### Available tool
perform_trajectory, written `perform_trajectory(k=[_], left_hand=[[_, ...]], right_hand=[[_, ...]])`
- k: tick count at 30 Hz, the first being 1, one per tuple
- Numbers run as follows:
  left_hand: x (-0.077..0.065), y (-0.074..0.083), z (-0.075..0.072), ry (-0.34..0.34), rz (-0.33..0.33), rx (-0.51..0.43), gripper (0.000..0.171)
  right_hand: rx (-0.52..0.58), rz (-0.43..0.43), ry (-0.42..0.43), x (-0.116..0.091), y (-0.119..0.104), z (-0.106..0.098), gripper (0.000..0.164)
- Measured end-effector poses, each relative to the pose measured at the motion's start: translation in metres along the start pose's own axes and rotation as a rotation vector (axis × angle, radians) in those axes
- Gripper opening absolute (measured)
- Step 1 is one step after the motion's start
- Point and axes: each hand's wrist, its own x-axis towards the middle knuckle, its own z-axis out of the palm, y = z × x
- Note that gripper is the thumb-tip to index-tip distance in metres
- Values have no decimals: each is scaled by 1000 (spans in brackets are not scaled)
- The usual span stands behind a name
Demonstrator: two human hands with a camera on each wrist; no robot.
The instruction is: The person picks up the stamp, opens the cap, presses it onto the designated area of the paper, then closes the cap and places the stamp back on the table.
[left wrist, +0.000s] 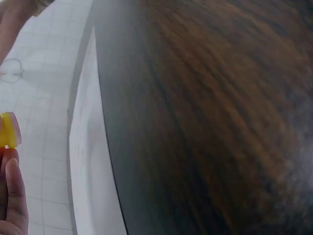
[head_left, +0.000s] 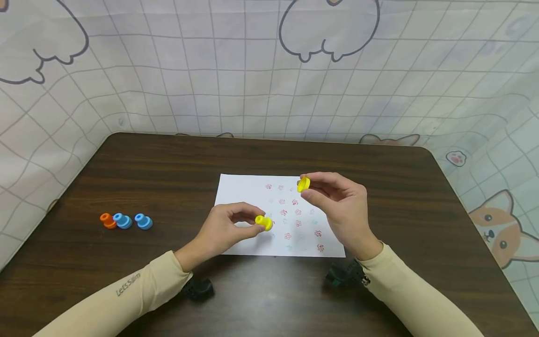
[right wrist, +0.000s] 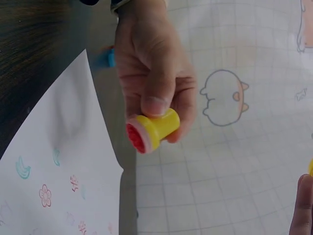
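Observation:
Between the thumb and fingers of my left hand [head_left: 221, 227] is a yellow stamp [head_left: 263, 222], held above the paper. Its red printing face shows uncapped in the right wrist view, where the stamp [right wrist: 166, 125] tilts sideways. My right hand [head_left: 343, 206] pinches a small yellow cap [head_left: 303, 184] over the paper's upper right part, apart from the stamp. Below both hands lies a white sheet of paper [head_left: 240, 187] with small red and teal prints, including flowers. In the left wrist view, only some left fingers [left wrist: 15, 188] and part of the stamp [left wrist: 7, 129] show.
On the left of the dark wooden table [head_left: 177, 168] stand an orange stamp [head_left: 108, 221] and two blue stamps, one blue stamp [head_left: 122, 221] beside the orange and another blue stamp [head_left: 143, 221] slightly apart. A white gridded cloth [head_left: 236, 70] hangs behind the table.

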Motion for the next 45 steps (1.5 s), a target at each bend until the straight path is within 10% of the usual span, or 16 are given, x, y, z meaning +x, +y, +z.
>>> perform_trajectory(k=[45], left_hand=[[7, 2, 20, -249, 118, 360, 17]], right_hand=[[52, -25, -14, 4, -16, -9, 31]])
